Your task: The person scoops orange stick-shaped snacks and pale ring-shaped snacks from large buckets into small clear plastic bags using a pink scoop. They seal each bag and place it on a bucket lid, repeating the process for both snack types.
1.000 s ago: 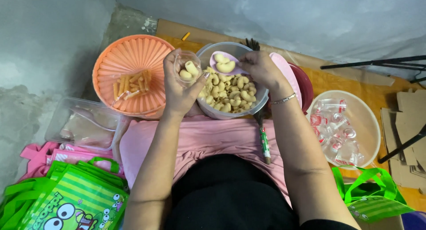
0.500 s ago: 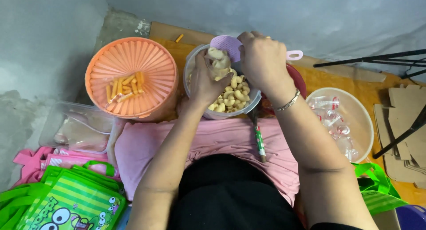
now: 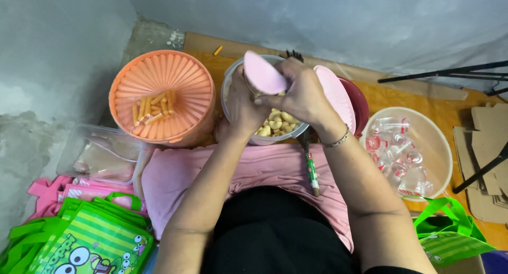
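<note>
While both hands meet over the snack bowl [image 3: 296, 130], right hand [image 3: 304, 94] grips a pink scoop [image 3: 263, 73]; left hand [image 3: 241, 107] cups something hidden, filling apparently midway.

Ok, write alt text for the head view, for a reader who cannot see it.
Seen from above, a person's left hand and right hand meet over a bowl of pale snacks, the right holding a pink scoop. An orange lid with stick snacks lies left, a bowl of small clear cups right.
</note>
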